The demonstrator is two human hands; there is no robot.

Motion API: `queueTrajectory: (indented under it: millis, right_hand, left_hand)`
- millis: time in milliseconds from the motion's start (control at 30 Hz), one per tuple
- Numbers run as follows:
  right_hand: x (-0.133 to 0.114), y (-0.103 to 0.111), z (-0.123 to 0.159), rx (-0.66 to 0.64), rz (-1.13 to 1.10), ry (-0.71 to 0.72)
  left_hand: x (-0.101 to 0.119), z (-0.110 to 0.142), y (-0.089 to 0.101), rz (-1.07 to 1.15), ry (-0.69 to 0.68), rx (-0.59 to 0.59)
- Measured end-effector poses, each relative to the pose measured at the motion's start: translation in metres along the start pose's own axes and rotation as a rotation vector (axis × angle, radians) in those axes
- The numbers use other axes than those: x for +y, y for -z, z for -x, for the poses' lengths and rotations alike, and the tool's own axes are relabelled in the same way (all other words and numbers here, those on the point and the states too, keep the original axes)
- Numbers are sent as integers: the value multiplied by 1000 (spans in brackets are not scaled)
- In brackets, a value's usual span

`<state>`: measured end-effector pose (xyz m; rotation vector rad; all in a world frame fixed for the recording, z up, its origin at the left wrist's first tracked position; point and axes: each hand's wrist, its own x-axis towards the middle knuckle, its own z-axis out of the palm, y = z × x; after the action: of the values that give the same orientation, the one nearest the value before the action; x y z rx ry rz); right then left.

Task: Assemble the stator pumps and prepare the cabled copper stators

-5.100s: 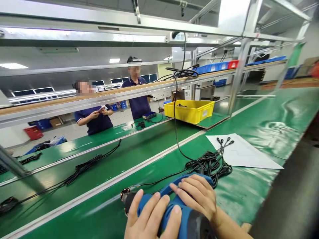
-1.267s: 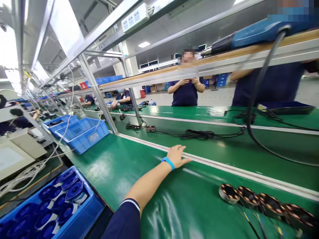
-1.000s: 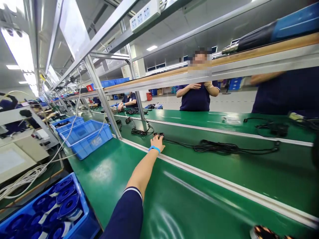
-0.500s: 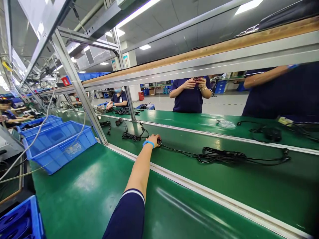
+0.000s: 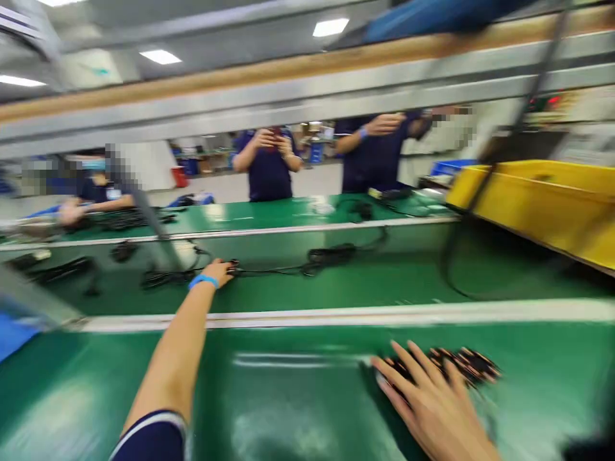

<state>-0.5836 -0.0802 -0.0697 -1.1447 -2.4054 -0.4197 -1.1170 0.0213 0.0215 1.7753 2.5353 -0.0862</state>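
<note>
The picture is smeared by motion. My left hand, with a blue band at the wrist, is stretched far out onto the middle green belt. Its fingers are closed round the end of a black cable that trails to the right along the belt. My right hand lies low at the near right with its fingers spread. It rests over a row of dark round copper-wound parts on the near green mat.
A yellow bin stands at the right. A blue tool lies on the shelf overhead, its cord hanging down. Other cable bundles lie left on the belt by a slanted metal post. People stand across the line.
The view has swung right and down. My left hand still holds the cable end on the belt. My right hand has come into view over the round parts, and the yellow bin shows.
</note>
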Motion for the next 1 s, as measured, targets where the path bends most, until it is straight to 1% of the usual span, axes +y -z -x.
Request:
queueTrajectory:
  millis: [67, 133, 200, 233, 300, 367, 433, 467, 533, 567, 633, 700, 733, 800, 867, 933, 1000]
  right_hand:
    - [2, 10, -7, -128, 70, -81]
    - [16, 15, -16, -228, 114, -192]
    - [38, 20, -20, -277, 146, -283]
    - [51, 22, -19, -287, 158, -311]
    - [76, 28, -16, -297, 183, -349]
    - [96, 32, -14, -279, 232, -379]
    - [106, 33, -18, -210, 277, -380]
    - [106, 32, -24, -168, 274, -349]
    - [96, 27, -44, -110, 202, -229]
    - [86, 23, -59, -108, 149, -153]
    - [58, 10, -94, -174, 59, 6]
    - [23, -9, -133, -265, 8, 155]
    - [6, -19, -152, -301, -9, 221]
    - [-27, -42, -188, -334, -38, 313]
    - [-52, -63, -215, -346, -63, 343]
    - [-65, -78, -231, -368, -80, 333]
    - [-66, -84, -237, -383, -89, 328]
  left_hand:
    - [1, -5, 0, -46, -25, -4]
    - [-2, -5, -4, -84, -56, 7]
    - [-8, 7, -11, -114, -29, 62]
    - [-11, 19, -14, -118, -14, 93]
    - [-15, 52, -17, -123, -14, 168]
    - [-15, 98, -15, -137, -33, 228]
    - [-10, 149, -8, -154, -21, 254]
    - [-6, 176, -5, -158, -2, 259]
    - [2, 224, -1, -160, 76, 255]
    - [5, 246, -2, -159, 125, 251]
    - [9, 282, -9, -143, 214, 232]
    - [9, 310, -22, -113, 281, 196]
    - [9, 321, -30, -97, 314, 172]
    - [6, 338, -43, -58, 367, 139]
    - [2, 351, -52, 7, 381, 132]
    - [-2, 361, -54, 82, 363, 132]
    - [-5, 367, -53, 142, 358, 106]
